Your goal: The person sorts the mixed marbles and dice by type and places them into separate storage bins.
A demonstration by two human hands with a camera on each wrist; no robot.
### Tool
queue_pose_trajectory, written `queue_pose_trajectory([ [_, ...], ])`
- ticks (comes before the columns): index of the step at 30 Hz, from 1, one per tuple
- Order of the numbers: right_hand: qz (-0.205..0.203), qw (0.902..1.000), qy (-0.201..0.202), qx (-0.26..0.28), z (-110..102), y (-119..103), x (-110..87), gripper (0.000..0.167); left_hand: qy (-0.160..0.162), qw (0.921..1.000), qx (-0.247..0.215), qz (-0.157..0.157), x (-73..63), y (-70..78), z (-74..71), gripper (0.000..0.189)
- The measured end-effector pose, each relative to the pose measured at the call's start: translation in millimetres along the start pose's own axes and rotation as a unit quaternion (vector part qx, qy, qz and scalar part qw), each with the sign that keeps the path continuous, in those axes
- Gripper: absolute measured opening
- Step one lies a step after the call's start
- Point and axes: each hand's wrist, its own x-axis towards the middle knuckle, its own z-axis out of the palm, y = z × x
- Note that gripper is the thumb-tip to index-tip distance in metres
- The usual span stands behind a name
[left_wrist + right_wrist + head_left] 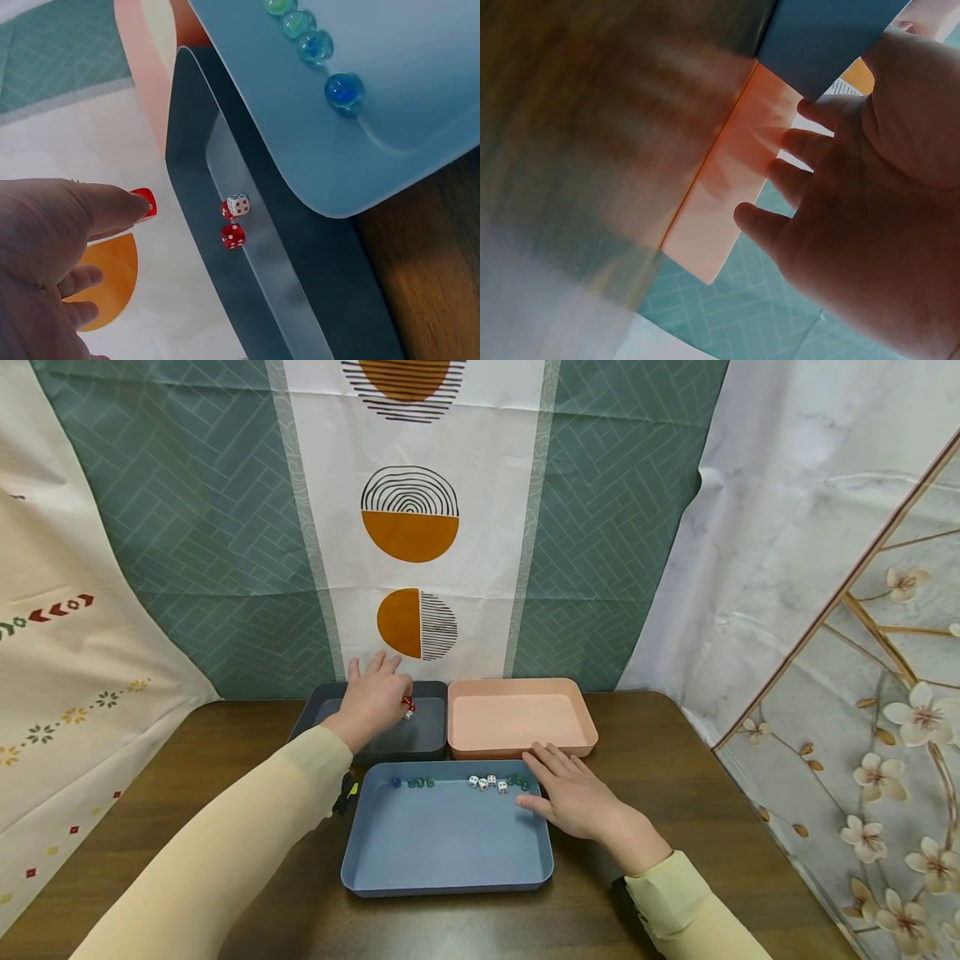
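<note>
My left hand (375, 697) reaches over the dark grey tray (422, 739) at the back left. In the left wrist view its thumb and finger pinch a red die (150, 204) above that tray. Inside the tray lie a white die (238, 204), a red die (233, 236) and another red one partly hidden behind the white. My right hand (581, 802) is held with fingers spread at the right edge of the blue tray (450, 843). Nothing shows in its grasp.
Along the blue tray's far side are a blue marble (397, 783), several green marbles (421, 782), several white dice (483, 784) and more green pieces (517, 782). A pink tray (517, 714) stands at the back right. Cloth (600, 568) hangs behind the wooden table (660, 760).
</note>
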Motion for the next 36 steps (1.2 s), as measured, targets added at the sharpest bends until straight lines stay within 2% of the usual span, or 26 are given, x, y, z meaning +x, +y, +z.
queue_pose_trajectory([
  [6, -0.008, 0.9999, 0.006, 0.008, -4, -5, -2.5, 0.088, -0.008, 0.9998, 0.007, -0.014, 2.8, -1.2, 3.2, 0.003],
  [9, -0.012, 0.9996, 0.01, 0.022, -5, -6, -3.6, 0.091, -0.015, 0.9997, 0.011, -0.018, 3.8, -1.9, 4.2, 0.008],
  [12, -0.007, 0.9999, 0.004, 0.015, -4, -4, -2.4, 0.09, -0.022, 0.9994, 0.013, -0.021, 4.5, -3.0, 5.1, 0.014],
  [20, -0.001, 1.0, 0.004, 0.003, 4, 3, 1.9, 0.086, -0.012, 0.9996, 0.01, -0.022, 7.3, -3.2, 8.5, 0.013],
  [24, -0.003, 1.0, 0.001, -0.002, 0, -1, -0.4, 0.088, -0.013, 0.9996, 0.012, -0.024, 7.2, -2.4, 8.7, 0.013],
  [31, -0.006, 0.9997, 0.004, 0.023, -8, -9, -4.4, 0.088, -0.017, 0.9993, 0.017, -0.028, 6.3, -3.5, 8.4, 0.015],
  [36, 0.006, 0.9999, -0.008, 0.011, -9, -11, -4.3, 0.085, -0.014, 0.9993, 0.021, -0.029, 6.4, -3.8, 9.7, 0.01],
])
